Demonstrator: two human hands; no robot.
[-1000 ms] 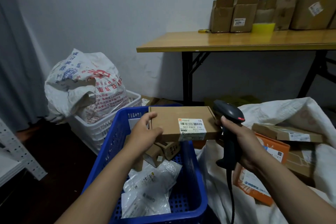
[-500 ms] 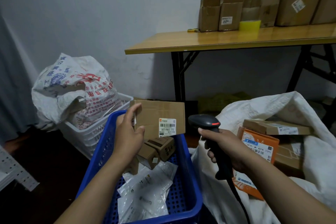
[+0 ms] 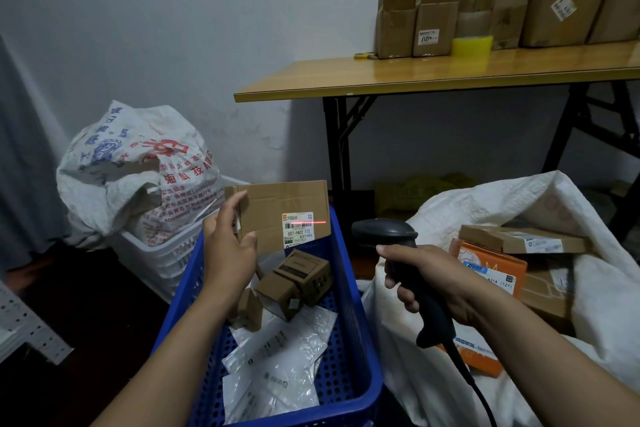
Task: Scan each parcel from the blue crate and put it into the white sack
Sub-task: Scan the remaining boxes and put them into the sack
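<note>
My left hand [image 3: 227, 246] grips a flat brown cardboard parcel [image 3: 277, 204] by its left edge and holds it upright above the blue crate [image 3: 349, 305]. A red laser line crosses the parcel's white barcode label [image 3: 298, 226]. My right hand [image 3: 433, 281] holds a black handheld scanner [image 3: 388, 232] aimed left at that label. Small brown boxes [image 3: 298, 277] and clear plastic mailers [image 3: 277, 357] lie in the crate. The white sack [image 3: 485, 198] lies open at the right with an orange box [image 3: 491, 267] and flat cardboard parcels [image 3: 519, 239] inside.
A white basket [image 3: 162, 253] with a stuffed printed bag [image 3: 135, 166] stands left of the crate. A wooden folding table [image 3: 415, 76] with cardboard boxes [image 3: 485, 14] and a yellow tape roll [image 3: 472, 45] runs along the wall. A white perforated rack [image 3: 24, 329] shows at the far left.
My left hand tilted the parcel from lying flat to upright with its label facing the scanner. My right hand swung the scanner toward it, and a red laser line now shows on the label.
</note>
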